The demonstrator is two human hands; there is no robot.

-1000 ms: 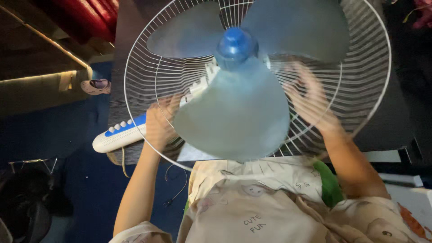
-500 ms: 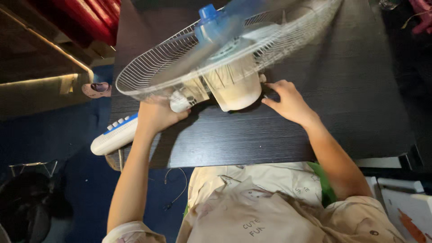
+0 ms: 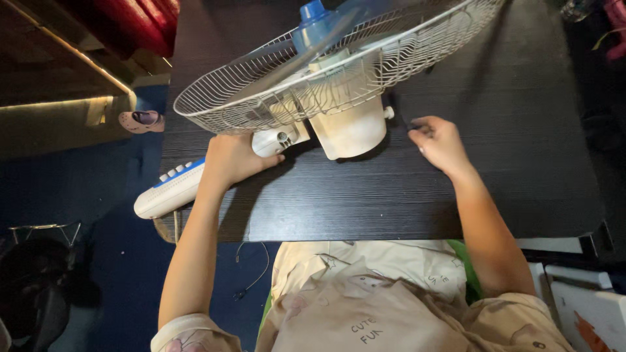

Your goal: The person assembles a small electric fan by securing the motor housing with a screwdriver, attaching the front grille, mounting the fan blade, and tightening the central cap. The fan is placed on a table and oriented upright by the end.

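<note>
At the far left of the frame a pink slipper (image 3: 141, 120) is lying on the dark blue floor (image 3: 78, 189). Just right of it, the white fan neck with a blue strip of push buttons (image 3: 171, 189) is sticking out past the left edge of the black wood-grain table (image 3: 365, 202). The left hand (image 3: 233, 158) is lying closed around the white fan neck where it is meeting the joint, fingers curled over it. Above the hand, the round white wire fan guard (image 3: 261, 98) is tilting across the upper middle of the frame, with the translucent pale blue blades (image 3: 339, 29) and their blue hub cap (image 3: 314, 13) showing inside it. Under the guard the cream-coloured cylindrical motor housing (image 3: 352, 130) is resting on the table. To its right, near the housing but apart from it, the right hand (image 3: 440, 143) is hovering low over the table with fingers pinched together on a small dark thing too small to tell. Along the bottom, a cream patterned shirt (image 3: 365, 306) is filling the frame.
</note>
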